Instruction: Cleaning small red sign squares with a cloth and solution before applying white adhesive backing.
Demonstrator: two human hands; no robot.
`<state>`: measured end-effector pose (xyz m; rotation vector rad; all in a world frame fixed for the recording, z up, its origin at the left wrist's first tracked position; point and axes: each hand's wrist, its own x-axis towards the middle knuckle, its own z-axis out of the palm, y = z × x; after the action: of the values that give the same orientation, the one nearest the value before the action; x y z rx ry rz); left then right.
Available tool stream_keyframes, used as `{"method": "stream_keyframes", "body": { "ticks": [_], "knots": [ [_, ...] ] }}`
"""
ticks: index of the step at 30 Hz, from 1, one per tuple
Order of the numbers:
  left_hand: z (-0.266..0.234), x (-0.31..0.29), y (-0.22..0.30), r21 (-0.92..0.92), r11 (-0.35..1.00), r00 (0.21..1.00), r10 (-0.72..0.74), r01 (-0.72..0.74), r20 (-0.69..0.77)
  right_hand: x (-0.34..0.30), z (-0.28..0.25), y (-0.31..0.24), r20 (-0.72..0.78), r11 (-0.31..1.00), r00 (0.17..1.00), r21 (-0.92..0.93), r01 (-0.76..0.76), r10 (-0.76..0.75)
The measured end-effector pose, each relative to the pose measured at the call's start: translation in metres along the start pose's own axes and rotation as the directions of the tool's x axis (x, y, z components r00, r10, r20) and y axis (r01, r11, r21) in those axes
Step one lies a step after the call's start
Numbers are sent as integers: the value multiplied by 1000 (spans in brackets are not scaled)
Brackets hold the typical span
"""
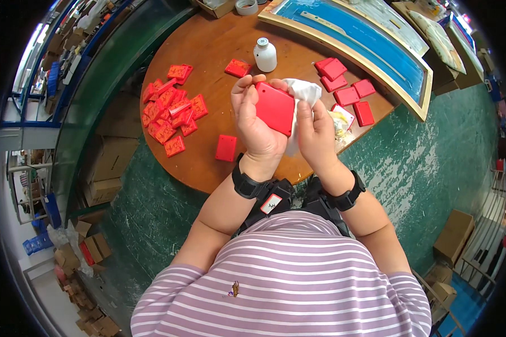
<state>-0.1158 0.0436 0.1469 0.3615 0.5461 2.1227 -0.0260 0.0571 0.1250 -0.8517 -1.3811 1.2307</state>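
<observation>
We cup the red case in our left hand, seemingly so its broad face is supported and open to the white cloth pinched in our right hand; the patterned red pieces at left and the plain red cases at upper right seem spread apart as separate groups. The held case sits at upper centre, above the table, between our hands, with the right just beside it.
</observation>
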Motion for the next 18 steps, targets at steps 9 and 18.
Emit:
{"method": "stream_keyframes", "body": {
  "ticks": [9, 18],
  "knots": [
    [1, -2, 22, 2, 998, 997, -59, 59, 58, 21, -36, 16, 122, 638, 782, 510, -577, 611],
    [-9, -5, 17, 24, 1000, 997, -18, 17, 70, -16, -17, 5, 48, 940, 943, 78, -333, 330]
  ]
}}
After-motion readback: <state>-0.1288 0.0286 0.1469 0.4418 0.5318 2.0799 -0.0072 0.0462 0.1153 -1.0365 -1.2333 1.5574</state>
